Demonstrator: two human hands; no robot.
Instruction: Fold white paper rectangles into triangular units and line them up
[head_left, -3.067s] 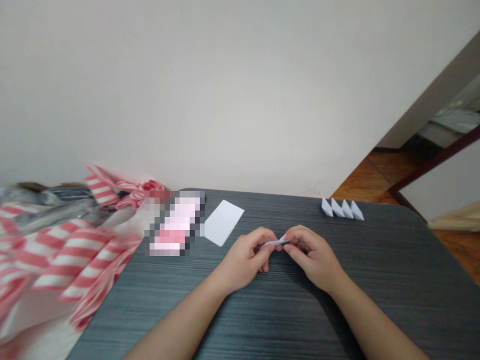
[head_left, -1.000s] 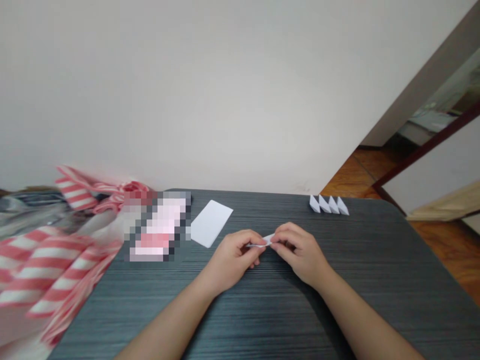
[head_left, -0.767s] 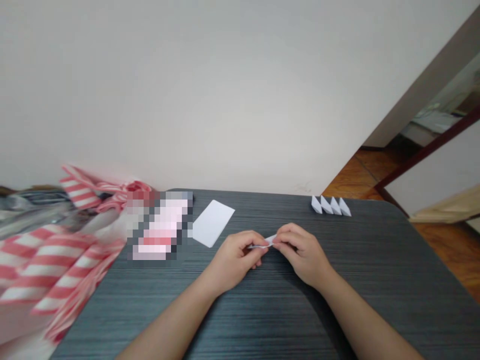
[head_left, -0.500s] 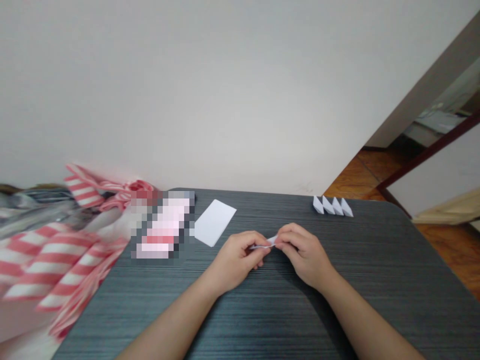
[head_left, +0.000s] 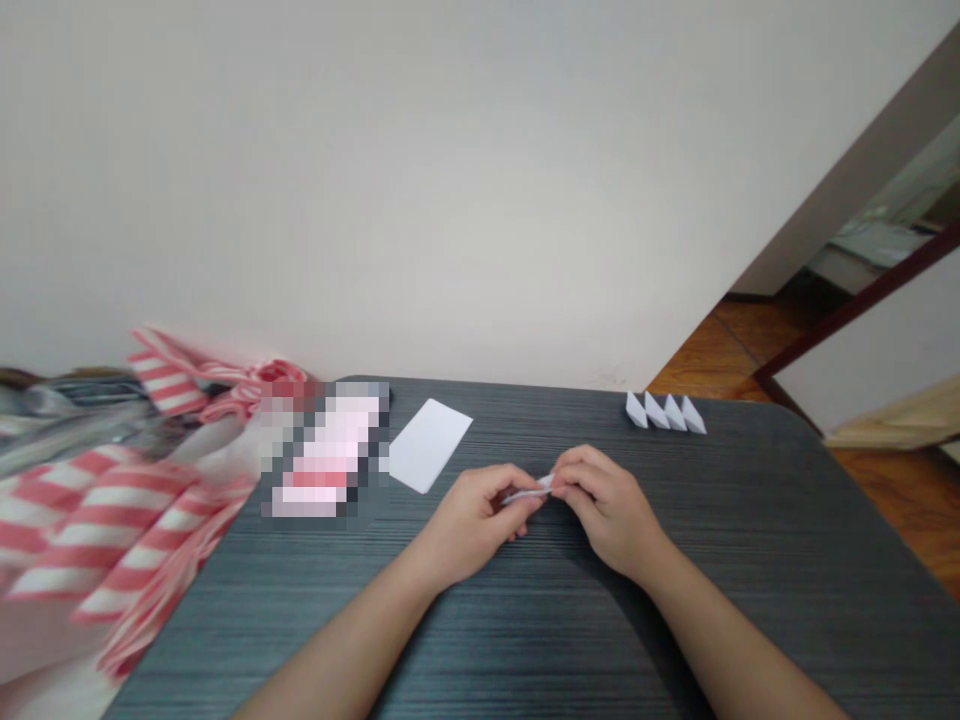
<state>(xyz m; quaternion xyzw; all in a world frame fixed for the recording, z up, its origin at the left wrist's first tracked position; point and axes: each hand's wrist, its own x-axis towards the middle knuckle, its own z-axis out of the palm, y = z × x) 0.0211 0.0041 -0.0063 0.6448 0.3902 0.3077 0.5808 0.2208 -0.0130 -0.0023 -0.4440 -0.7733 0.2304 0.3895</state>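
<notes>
Between my two hands is a small folded piece of white paper (head_left: 528, 493), pinched from both sides just over the dark table. My left hand (head_left: 480, 515) grips its left end between thumb and fingers. The right end is pinched in the fingertips of my right hand (head_left: 604, 505). My fingers hide much of the paper, so its exact shape cannot be made out. Beyond my left hand lies a flat stack of white paper (head_left: 431, 446). Several folded white paper pieces (head_left: 666, 412) with pointed ends stand in a row at the back right.
The dark wood-grain table (head_left: 510, 640) meets a pale wall (head_left: 480, 200) at the back. A blurred-out pinkish oblong thing (head_left: 334, 450) lies at the table's left edge. Red-and-white striped cloth (head_left: 97, 530) is heaped left of the table. A doorway and wooden floor (head_left: 709, 350) are at right.
My hands stay close together on the folded paper, with small finger shifts. Less of the paper shows between them than a second ago. The whole view has swung slightly.
</notes>
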